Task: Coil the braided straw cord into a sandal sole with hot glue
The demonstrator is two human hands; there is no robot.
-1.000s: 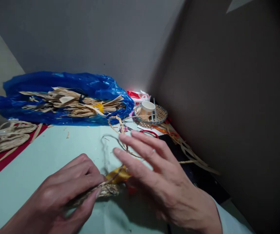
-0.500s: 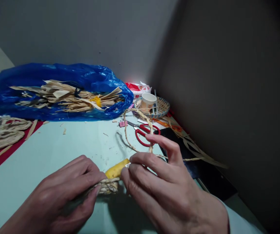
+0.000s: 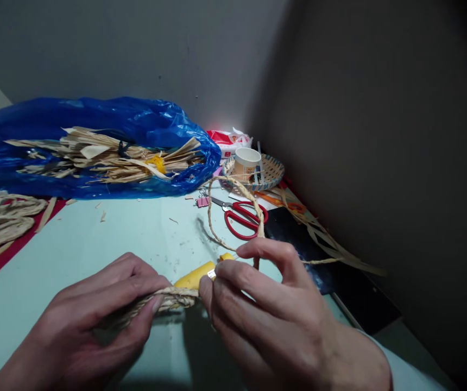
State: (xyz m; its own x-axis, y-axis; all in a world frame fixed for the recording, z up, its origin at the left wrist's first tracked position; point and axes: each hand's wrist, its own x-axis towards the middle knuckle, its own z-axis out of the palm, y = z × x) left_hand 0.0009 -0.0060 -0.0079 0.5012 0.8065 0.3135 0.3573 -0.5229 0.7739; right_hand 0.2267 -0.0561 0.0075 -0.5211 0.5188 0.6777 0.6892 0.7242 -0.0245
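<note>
My left hand [image 3: 103,315] is closed, pinching a flat piece of twisted straw cord work [image 3: 176,297] between thumb and fingers. Just beyond that piece shows a yellow, rounded thing [image 3: 195,276] with a small white marked patch; its kind cannot be made out. Another yellow bit [image 3: 227,256] peeks out behind the fingers of my right hand [image 3: 274,309]. That hand is closed at the end of the straw work, its index finger raised and bent. A straw cord [image 3: 260,220] runs up from it in a tall loop. My right fingertips and thumb are partly hidden.
Behind lies a blue plastic bag [image 3: 136,111] with bundled dry straw [image 3: 95,151]. Red-handled scissors [image 3: 241,220], a pink binder clip [image 3: 202,202] and a woven basket [image 3: 274,172] with a paper cup [image 3: 246,163] stand beyond my hands. A dark flat panel [image 3: 364,304] lies right; coiled cord [image 3: 5,222] left.
The straw work has tilted flatter in my left hand. My right hand has shifted slightly right, and the second yellow bit has come into view. The camera view has moved a little.
</note>
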